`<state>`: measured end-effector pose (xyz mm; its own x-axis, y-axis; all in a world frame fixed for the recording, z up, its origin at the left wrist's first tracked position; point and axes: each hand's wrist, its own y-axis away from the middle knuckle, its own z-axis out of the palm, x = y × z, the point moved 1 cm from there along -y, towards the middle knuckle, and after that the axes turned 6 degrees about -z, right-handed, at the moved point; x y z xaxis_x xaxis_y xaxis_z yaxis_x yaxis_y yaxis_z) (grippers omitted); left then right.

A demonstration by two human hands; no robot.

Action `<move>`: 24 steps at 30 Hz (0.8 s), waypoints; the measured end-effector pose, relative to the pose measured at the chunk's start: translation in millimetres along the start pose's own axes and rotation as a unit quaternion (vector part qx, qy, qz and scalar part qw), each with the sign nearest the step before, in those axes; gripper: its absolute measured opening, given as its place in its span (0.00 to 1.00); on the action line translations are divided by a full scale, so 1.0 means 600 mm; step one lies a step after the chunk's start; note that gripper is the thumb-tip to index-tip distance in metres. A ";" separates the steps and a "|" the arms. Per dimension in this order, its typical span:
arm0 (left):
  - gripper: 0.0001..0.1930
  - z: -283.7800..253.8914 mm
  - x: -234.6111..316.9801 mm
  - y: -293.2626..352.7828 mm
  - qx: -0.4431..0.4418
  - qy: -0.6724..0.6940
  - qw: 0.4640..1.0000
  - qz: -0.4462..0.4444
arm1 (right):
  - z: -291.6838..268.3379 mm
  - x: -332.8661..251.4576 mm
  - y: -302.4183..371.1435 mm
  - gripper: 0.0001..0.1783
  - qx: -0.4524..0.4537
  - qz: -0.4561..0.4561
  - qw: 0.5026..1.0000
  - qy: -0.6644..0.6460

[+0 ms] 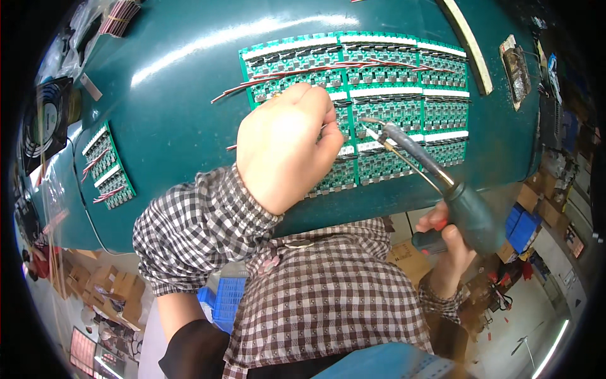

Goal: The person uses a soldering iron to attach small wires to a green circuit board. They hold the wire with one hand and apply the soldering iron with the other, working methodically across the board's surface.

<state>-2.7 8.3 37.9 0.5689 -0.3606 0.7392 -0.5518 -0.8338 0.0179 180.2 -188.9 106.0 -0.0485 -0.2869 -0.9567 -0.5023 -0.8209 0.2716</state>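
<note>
A panel of green circuit boards [385, 114] lies on the dark green table, with white connector strips and black parts in rows. Red and black wires [284, 74] stretch across its upper rows. My left hand [287, 139] is over the panel's left part, its fingers curled together; whatever they pinch is hidden. From beneath that hand a red wire end [231, 148] sticks out to the left. My right hand [449, 243] is closed round the dark green handle of a soldering gun [420, 155], whose bent tip is over the middle boards, right of my left hand.
A smaller circuit board panel [108, 167] with red wires lies at the left. Beyond it stand a black fan [47, 123] and a wire bundle [118, 18]. A pale bar [470, 47] and a grimy metal holder [516, 72] lie at the far right.
</note>
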 end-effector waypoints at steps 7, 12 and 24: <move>0.06 -0.002 0.002 0.000 0.004 0.010 1.000 -0.009 | 0.007 -0.001 0.000 0.23 -0.027 0.040 0.999 0.006; 0.06 -0.002 0.002 0.000 0.003 0.010 1.000 -0.006 | 0.013 0.003 -0.006 0.23 -0.054 0.006 0.997 0.048; 0.06 -0.002 0.003 0.000 0.003 0.008 1.000 -0.002 | 0.032 0.001 -0.009 0.25 -0.022 0.017 0.996 0.087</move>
<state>-2.6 8.1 40.3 0.5621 -0.3501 0.7493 -0.5457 -0.8378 0.0180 166.2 -175.2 102.2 0.0870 -0.3927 -0.9155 -0.4647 -0.8289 0.3114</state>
